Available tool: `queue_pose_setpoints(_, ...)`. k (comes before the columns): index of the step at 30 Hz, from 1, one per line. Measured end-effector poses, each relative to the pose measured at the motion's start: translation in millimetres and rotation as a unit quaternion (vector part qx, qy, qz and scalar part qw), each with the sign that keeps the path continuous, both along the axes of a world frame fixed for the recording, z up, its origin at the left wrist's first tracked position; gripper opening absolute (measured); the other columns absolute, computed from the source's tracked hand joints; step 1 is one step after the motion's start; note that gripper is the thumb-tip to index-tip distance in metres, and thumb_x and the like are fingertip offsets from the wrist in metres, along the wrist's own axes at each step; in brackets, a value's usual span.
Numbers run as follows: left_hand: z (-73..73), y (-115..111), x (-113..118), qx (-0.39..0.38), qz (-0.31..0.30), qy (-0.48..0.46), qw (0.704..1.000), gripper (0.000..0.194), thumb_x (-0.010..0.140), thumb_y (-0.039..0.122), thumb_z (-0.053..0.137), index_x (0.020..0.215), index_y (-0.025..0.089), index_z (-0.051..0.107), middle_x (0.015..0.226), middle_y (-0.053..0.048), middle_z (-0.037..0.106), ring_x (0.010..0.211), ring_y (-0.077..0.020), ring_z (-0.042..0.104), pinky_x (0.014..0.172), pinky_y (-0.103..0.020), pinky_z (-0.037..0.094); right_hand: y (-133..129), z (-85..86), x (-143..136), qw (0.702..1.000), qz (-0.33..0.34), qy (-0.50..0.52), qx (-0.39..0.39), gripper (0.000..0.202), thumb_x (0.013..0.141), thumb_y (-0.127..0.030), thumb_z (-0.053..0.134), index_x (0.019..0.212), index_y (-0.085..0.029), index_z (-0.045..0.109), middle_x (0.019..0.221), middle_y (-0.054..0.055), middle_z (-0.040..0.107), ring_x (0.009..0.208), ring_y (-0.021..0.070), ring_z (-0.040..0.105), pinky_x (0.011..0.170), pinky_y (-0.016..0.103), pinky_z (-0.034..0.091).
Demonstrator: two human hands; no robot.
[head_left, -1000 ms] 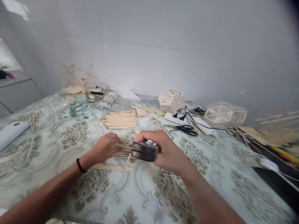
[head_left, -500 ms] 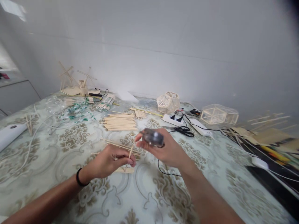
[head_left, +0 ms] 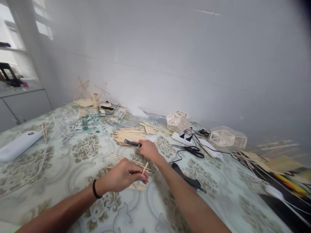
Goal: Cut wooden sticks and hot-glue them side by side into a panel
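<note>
- At the far left of the table [head_left: 136, 213], a white device [head_left: 20, 146] lies near a couple of crossed sticks [head_left: 44, 132].
- Behind, by the wall, stands a stick model [head_left: 82, 90], with a holder [head_left: 96, 101] of sticks just to its right.
- In front of these lie crumpled wrappers [head_left: 88, 124] with green marks.
- The left hand [head_left: 124, 176] is low over the table, its grip pinching a short stick [head_left: 145, 168] that tilts up from the fingers; loose sticks [head_left: 140, 187] lie beneath and beyond it.
- Farther back, a pile [head_left: 130, 133] of sticks lies side by side.
- Pliers [head_left: 132, 143] point left over the pile's near edge; whether they touch it cannot be told.
- The right hand [head_left: 149, 150] has its grip closed around the pliers' handles.
- Right of that forearm lies a black glue gun [head_left: 187, 178], with a power strip [head_left: 181, 138] and coiled cord [head_left: 194, 151] behind.
- Near the wall, a lattice dome [head_left: 178, 120] sits left of a longer lattice [head_left: 227, 137].
</note>
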State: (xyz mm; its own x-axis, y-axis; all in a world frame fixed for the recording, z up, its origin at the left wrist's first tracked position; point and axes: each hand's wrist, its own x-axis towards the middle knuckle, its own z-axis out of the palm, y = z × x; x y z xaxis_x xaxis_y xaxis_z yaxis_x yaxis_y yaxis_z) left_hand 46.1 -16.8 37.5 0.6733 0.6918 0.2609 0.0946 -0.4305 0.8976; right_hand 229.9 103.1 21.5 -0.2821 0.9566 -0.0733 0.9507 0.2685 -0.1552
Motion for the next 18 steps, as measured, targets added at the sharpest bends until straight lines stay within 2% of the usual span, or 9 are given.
queue_pose_setpoints(5, -2.5, 2.0, -1.4, -0.016, -0.004, -0.003, 1.000, 0.029, 0.108, 0.041, 0.065, 0.099, 0.014, 0.073, 0.098, -0.004, 0.077, 0.090, -0.0189, 0.075, 0.088, -0.040, 0.064, 10.1, -5.6, -2.9, 0.999, 0.030, -0.042, -0.010, 0.037, 0.104, -0.037, 0.070, 0.137, -0.020, 0.066, 0.139, 0.011, 0.068, 0.116, 0.0266, 0.071, 0.097, 0.049, 0.062)
queue_pose_setpoints(10, 0.7, 2.0, -2.2, -0.012, -0.004, 0.000, 1.000, 0.030, 0.108, 0.042, 0.064, 0.103, 0.014, 0.073, 0.099, -0.005, 0.077, 0.091, -0.0195, 0.075, 0.089, -0.041, 0.064, 8.7, -5.1, -2.9, 0.998, 0.057, -0.010, -0.013, 0.038, 0.104, -0.037, 0.071, 0.137, -0.019, 0.066, 0.138, 0.011, 0.068, 0.116, 0.0269, 0.071, 0.097, 0.048, 0.062)
queue_pose_setpoints(14, 2.3, 2.5, -3.7, -0.004, -0.002, 0.007, 1.000, 0.030, 0.108, 0.042, 0.064, 0.103, 0.014, 0.073, 0.101, -0.005, 0.077, 0.093, -0.0198, 0.076, 0.090, -0.042, 0.064, 9.0, 2.3, 7.2, 0.993, 0.056, 0.097, 0.020, 0.038, 0.104, -0.038, 0.070, 0.137, -0.019, 0.065, 0.139, 0.011, 0.068, 0.116, 0.0268, 0.071, 0.097, 0.049, 0.062)
queue_pose_setpoints(18, 3.0, 4.2, -5.3, -0.001, 0.005, 0.016, 1.000, 0.031, 0.108, 0.042, 0.064, 0.101, 0.014, 0.073, 0.100, -0.005, 0.078, 0.093, -0.0198, 0.076, 0.091, -0.042, 0.064, -1.9, 11.3, 35.1, 0.963, 0.023, 0.258, 0.071, 0.039, 0.103, -0.038, 0.071, 0.137, -0.018, 0.066, 0.139, 0.011, 0.068, 0.116, 0.0277, 0.071, 0.096, 0.049, 0.063)
